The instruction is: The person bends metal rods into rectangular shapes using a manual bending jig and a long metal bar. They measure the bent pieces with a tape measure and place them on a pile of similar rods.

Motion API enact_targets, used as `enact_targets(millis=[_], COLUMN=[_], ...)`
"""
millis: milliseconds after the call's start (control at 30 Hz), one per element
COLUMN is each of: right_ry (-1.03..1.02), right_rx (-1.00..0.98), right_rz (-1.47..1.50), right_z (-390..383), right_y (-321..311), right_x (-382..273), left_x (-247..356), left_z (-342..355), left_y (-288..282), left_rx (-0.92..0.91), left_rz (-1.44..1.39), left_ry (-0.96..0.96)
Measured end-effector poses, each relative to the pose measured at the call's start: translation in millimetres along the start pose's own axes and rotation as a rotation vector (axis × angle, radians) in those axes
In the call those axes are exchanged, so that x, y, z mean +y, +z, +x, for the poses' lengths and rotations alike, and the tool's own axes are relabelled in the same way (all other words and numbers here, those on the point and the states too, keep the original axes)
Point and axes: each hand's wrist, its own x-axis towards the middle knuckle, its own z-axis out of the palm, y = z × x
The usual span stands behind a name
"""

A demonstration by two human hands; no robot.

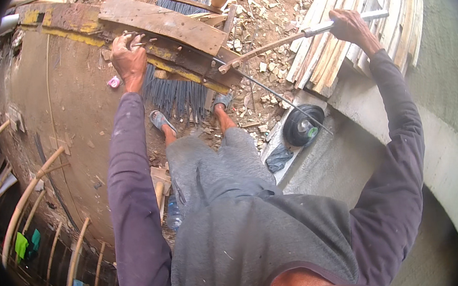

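Note:
My right hand is out to the right, wrapped around the silver pipe handle of a rusty bending lever. The lever's arm slants down to the left, and its notched head sits by the edge of a wooden board. A thin steel rod runs from beside that head toward the lower right. My left hand is at the board's left end, fingers curled among short metal pegs; what they grip is hidden. Beneath the board lies a rusty, yellow-edged steel beam.
Dark steel rods lie bundled under the beam, by my sandalled feet. Pale timber strips are stacked at the right. A black round container stands near the rod's end. A plastic bottle and bent bamboo poles are at the left.

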Motion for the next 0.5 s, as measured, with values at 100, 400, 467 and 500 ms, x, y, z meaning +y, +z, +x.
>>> enact_targets(millis=[100,400,467,500], right_ry=[0.148,0.36,0.313,0.339], right_rx=[-0.002,-0.065,-0.016,-0.026], right_rz=[-0.084,-0.154,-0.175,-0.18], right_z=[-8.9,-26.2,-34.4,-38.4], right_y=[-0.8,23.1,23.1,24.4], right_x=[2.3,-12.8,-14.2,-16.5], left_x=[-1.0,-14.9,-16.8,-17.4], left_z=[1.3,5.0,7.2,8.4], left_y=[-0.3,5.9,4.8,4.2], left_rx=[-0.02,-0.039,-0.06,-0.067], left_rz=[0.024,-0.004,-0.014,-0.015], left_ry=[0.004,0.067,0.102,0.114])
